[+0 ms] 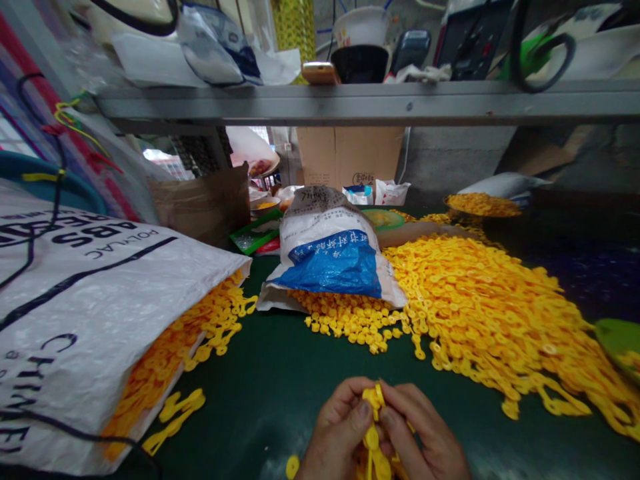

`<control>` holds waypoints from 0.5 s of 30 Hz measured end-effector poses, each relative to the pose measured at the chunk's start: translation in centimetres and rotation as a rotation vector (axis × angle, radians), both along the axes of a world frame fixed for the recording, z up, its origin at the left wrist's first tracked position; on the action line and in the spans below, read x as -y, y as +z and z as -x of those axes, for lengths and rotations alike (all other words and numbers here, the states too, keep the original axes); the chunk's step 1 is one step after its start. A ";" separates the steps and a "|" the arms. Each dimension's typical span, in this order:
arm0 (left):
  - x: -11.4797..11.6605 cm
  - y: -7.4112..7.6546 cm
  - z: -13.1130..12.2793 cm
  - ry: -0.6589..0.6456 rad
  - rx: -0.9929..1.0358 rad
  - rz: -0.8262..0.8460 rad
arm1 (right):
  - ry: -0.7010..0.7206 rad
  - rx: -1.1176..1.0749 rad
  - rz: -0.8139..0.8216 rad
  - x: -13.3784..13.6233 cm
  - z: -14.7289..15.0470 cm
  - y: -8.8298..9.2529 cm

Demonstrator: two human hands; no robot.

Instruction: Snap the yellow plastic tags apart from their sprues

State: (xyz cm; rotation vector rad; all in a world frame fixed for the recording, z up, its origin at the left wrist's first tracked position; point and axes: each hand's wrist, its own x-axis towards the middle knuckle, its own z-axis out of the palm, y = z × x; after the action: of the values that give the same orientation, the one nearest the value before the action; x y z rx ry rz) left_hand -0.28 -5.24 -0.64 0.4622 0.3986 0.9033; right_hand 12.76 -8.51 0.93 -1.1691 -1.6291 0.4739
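Close together at the table's near edge, both my hands are closed on small yellow plastic pieces. My left hand pinches a yellow plastic piece between thumb and fingers. Facing it, my right hand grips yellow plastic at the same spot, thumb near the other thumb. More yellow parts hang below and between the palms, partly hidden by the fingers. A single round yellow piece lies beside my left hand. Beyond the hands, small yellow pieces spill from a white and blue bag.
A large heap of yellow strap-like parts covers the right side. At left, a big white sack lies open with similar parts, and a black cable crosses it. A grey metal shelf beam spans above the green tabletop.
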 end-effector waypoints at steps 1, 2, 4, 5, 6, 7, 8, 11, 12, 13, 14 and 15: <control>0.0 -0.1 -0.1 0.011 0.002 0.001 | -0.008 0.048 -0.041 0.0 -0.1 -0.1; 0.1 -0.2 -0.1 0.032 -0.005 0.002 | -0.018 0.102 -0.085 0.0 -0.1 -0.2; 0.1 -0.3 -0.2 0.079 -0.038 -0.008 | -0.036 0.211 -0.150 -0.1 -0.3 -0.3; 0.2 -0.4 -0.2 0.096 -0.055 -0.016 | -0.040 0.253 -0.165 -0.2 -0.4 -0.3; 0.2 -0.4 -0.2 0.106 -0.067 -0.023 | -0.043 0.279 -0.176 -0.2 -0.5 -0.3; 0.3 -0.4 -0.2 0.107 -0.075 -0.029 | -0.043 0.291 -0.184 -0.3 -0.6 -0.3; 0.3 -0.4 -0.2 0.102 -0.079 -0.036 | -0.039 0.295 -0.187 -0.3 -0.6 -0.2; 0.4 -0.1 -0.1 0.088 -0.113 -0.080 | -0.004 0.264 -0.127 -0.2 -0.7 0.4; 0.5 0.1 0.0 0.091 -0.143 -0.109 | 0.009 0.242 -0.078 -0.2 -0.6 0.6; 0.5 0.3 0.0 0.098 -0.183 -0.141 | 0.022 0.218 -0.028 -0.1 -0.6 0.8; 0.5 0.6 0.1 0.111 -0.233 -0.180 | 0.032 0.197 0.010 0.0 -0.5 1.0; 0.5 0.8 0.3 0.128 -0.290 -0.224 | 0.036 0.182 0.035 0.1 -0.5 1.1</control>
State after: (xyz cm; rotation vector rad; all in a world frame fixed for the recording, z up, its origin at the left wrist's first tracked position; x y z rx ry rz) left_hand -0.54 -5.77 0.16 0.7852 0.6001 1.0130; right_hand 13.24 -8.58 2.04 -1.2401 -1.8069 0.4307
